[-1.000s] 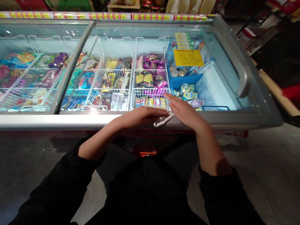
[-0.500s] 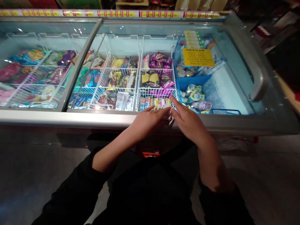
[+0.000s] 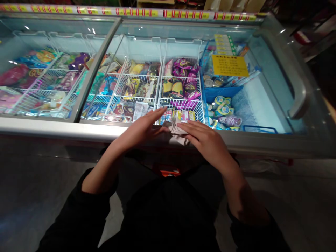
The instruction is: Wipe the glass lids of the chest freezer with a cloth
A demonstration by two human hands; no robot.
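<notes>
A crumpled whitish cloth point(image 3: 178, 130) is bunched between my hands, over the front metal edge of a glass-topped chest freezer point(image 3: 52, 126). My right hand point(image 3: 206, 141) has its fingers laid over the cloth from the right. On the other side, my left hand point(image 3: 143, 127) is open with fingers stretched out, its thumb close to or touching the cloth. Behind the hands, packs of frozen treats point(image 3: 181, 115) lie in a white wire basket under the glass. The underside of the cloth is hidden.
Wire baskets hold bagged goods point(image 3: 143, 87) and purple packs point(image 3: 186, 68). A yellow notice point(image 3: 230, 65) is on the glass at right, near a curved grey handle point(image 3: 299, 94). Tubs point(image 3: 223, 106) sit in a blue basket. Price labels point(image 3: 141, 12) line the back edge.
My hands have come apart, the left moving left and its fingers extending. More of the cloth now shows between them. The view has shifted slightly.
</notes>
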